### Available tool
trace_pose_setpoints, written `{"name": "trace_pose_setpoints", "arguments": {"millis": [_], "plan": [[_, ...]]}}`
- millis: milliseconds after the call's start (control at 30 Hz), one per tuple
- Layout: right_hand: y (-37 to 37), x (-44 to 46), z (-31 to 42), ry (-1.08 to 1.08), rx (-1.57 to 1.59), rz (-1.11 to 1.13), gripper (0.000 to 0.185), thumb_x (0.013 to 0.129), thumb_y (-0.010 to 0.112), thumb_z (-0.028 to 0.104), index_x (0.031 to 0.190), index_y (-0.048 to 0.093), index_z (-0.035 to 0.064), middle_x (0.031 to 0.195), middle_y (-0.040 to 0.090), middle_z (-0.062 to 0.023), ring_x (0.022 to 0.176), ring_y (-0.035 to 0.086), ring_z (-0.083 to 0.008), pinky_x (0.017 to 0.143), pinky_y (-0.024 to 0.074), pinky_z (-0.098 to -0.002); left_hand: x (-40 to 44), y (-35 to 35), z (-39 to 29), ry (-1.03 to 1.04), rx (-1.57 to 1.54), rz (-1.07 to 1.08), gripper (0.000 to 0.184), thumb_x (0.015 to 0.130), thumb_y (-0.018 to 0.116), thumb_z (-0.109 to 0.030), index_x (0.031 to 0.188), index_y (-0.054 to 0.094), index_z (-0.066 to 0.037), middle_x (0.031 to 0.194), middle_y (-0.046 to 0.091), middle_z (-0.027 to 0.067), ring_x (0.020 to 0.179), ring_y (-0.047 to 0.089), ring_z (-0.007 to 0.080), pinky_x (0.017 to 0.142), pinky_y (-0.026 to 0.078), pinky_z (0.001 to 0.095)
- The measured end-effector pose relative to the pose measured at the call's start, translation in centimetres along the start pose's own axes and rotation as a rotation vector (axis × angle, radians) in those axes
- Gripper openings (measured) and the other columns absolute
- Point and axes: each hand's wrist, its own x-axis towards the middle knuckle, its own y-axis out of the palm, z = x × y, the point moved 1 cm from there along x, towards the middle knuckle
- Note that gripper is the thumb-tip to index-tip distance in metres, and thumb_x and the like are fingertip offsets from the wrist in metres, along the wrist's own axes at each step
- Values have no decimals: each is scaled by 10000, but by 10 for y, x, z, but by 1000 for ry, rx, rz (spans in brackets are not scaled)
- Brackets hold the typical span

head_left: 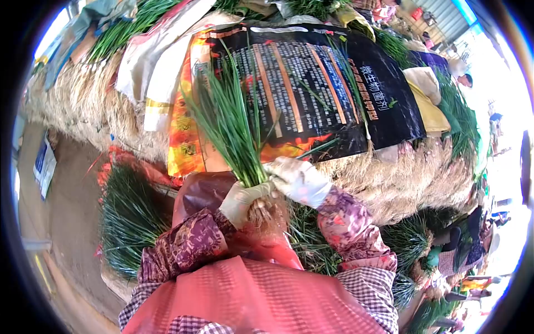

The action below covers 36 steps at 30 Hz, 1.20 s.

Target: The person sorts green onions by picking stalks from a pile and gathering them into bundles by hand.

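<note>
A bunch of long green stalks (236, 125) stands upright in front of me, its pale roots (266, 214) hanging below. My left hand (246, 201), in a light glove, is wrapped round the base of the bunch. Beside it on the right, my right hand (297, 179), also gloved, has its fingers bent in against the stalk bases; what its fingertips hold is too small to make out. Behind the bunch lies a black and orange printed sack (311, 92) with a few loose green stalks on it.
Piled bundles with pale roots (403, 181) run under the sack. Green bundles lie at the left (130, 217) and lower right (409, 236). White cloth (158, 72) and yellow cloth (431, 111) cover parts of the pile. Other people are at the far right.
</note>
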Motion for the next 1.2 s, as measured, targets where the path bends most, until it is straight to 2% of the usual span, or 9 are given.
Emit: {"name": "trace_pose_setpoints", "arguments": {"millis": [300, 433, 533, 600, 633, 767, 1000, 1100, 1200], "plan": [[-3, -41, -33, 207, -170, -500, 144, 830, 630, 106, 965, 646, 58, 801, 635, -74, 742, 632, -213, 633, 516, -357, -13, 7, -15, -69, 275, 23, 141, 768, 622, -96, 894, 574, -56, 844, 606, 48, 663, 529, 76, 527, 386, 180], [-34, -89, -7, 611, 289, 543, 152, 852, 620, 101, 989, 682, 81, 887, 698, -77, 712, 670, -155, 666, 550, -299, -15, -17, 4, -40, 78, 75, 247, 770, 653, -50, 998, 557, -61, 893, 617, 66, 724, 581, 104, 540, 414, 163], [-51, -119, -87, 263, -232, -174, 171, 902, 607, 186, 1022, 689, 95, 873, 700, -78, 695, 666, -111, 627, 544, -258, -10, -11, 2, -42, -143, 115, 305, 823, 642, -28, 1111, 543, -54, 809, 581, 47, 665, 530, 93, 590, 416, 203], [-129, -79, -95, 894, 126, -468, 215, 948, 512, 262, 986, 642, 96, 790, 621, -59, 662, 632, -149, 634, 543, -283, -17, 1, -4, -21, -107, 142, 283, 835, 612, -44, 1108, 535, -58, 745, 530, 25, 632, 489, 97, 631, 420, 257], [-116, -86, -188, 503, -263, -796, 270, 917, 579, 295, 1036, 632, 58, 731, 616, -72, 576, 606, -178, 571, 526, -325, -15, 8, -8, -3, -83, 170, 273, 841, 597, -51, 1106, 531, -60, 713, 505, 14, 615, 469, 99, 651, 422, 285], [-127, -52, -247, 891, 708, -590, 266, 804, 713, 193, 958, 612, 0, 654, 597, -75, 495, 567, -151, 408, 424, -292, -16, 16, -5, 36, -82, 130, 181, 832, 557, -31, 997, 487, -58, 705, 494, 28, 635, 480, 129, 651, 432, 300], [-36, -36, -81, 593, 1322, -383, 232, 902, 651, 215, 965, 619, -6, 859, 658, -69, 617, 629, -136, 523, 512, -245, -1, 8, 5, 35, 125, -110, 204, 824, 630, -18, 1020, 579, -46, 880, 657, 63, 650, 622, 146, 539, 486, 220], [15, -26, -23, 348, 569, -288, 307, 887, 671, 255, 1027, 620, -13, 814, 661, -100, 532, 613, -144, 504, 506, -298, 2, 7, 16, 36, 207, -103, 129, 821, 632, -51, 949, 615, -46, 833, 667, 52, 637, 604, 113, 526, 470, 211], [7, -18, 14, 523, 896, -149, 243, 887, 670, 243, 959, 644, 12, 716, 613, -61, 548, 585, -147, 522, 483, -310, -6, 9, 11, 107, 360, -28, 90, 803, 591, -86, 844, 625, -14, 770, 651, 66, 608, 581, 119, 544, 476, 232]]}}
